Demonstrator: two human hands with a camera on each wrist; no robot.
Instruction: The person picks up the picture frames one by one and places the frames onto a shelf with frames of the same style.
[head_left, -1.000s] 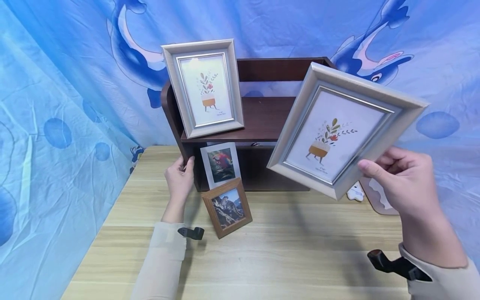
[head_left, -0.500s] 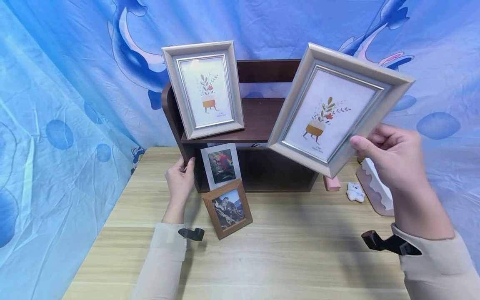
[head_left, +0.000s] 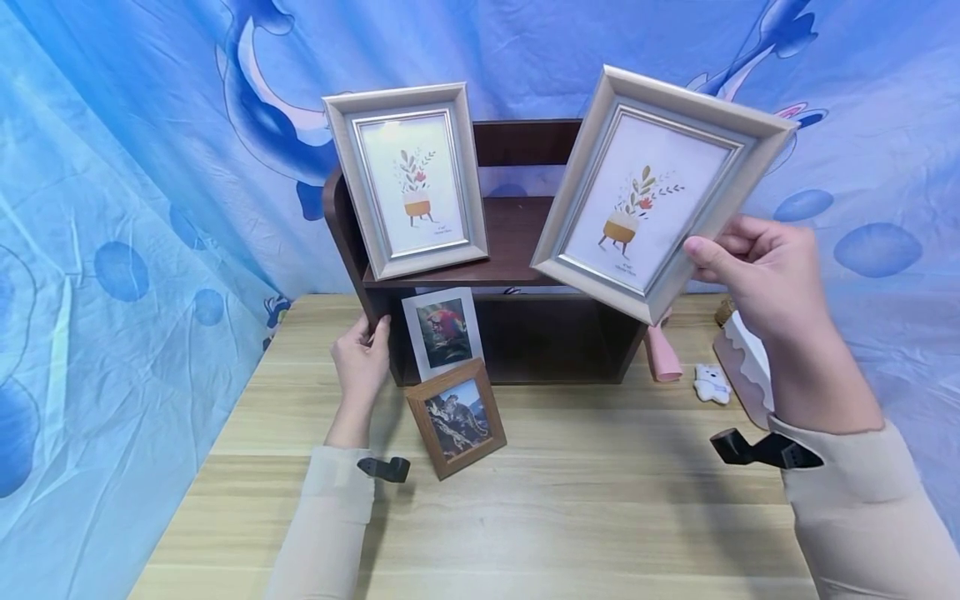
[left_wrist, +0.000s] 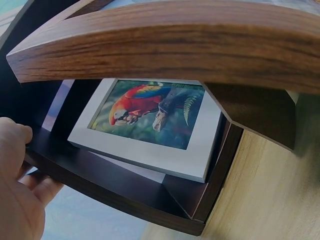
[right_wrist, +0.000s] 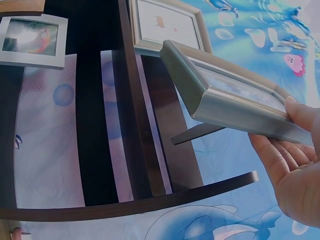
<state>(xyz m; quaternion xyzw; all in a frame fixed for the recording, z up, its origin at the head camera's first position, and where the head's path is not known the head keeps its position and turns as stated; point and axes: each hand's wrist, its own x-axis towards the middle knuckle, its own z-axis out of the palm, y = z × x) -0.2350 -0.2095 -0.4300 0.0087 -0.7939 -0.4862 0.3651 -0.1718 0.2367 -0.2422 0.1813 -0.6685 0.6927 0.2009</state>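
My right hand point(head_left: 780, 292) holds a silver-beige picture frame point(head_left: 645, 192) by its lower right edge, thumb on the front and fingers behind. The frame is tilted, raised in front of the right part of a dark brown shelf point(head_left: 517, 229); its support leg shows in the right wrist view. My left hand point(head_left: 360, 358) grips the shelf's left side panel. A matching picture frame point(head_left: 412, 183) leans on the upper level at the left. Below it, a white parrot picture frame point(left_wrist: 150, 120) stands on the lower level, partly behind a wooden picture frame point(head_left: 457, 421).
To the right of the shelf, a pink tube-like object point(head_left: 663, 354), a small white bear figure point(head_left: 711, 383) and a pink-and-white object point(head_left: 746, 367) lie on the light wood table point(head_left: 562, 517). A blue dolphin-print curtain point(head_left: 105, 208) hangs behind and at the left.
My right hand has moved up and to the left with the silver-beige picture frame, toward the upper level. My left hand stays at the side panel, and the other picture frames have not moved.
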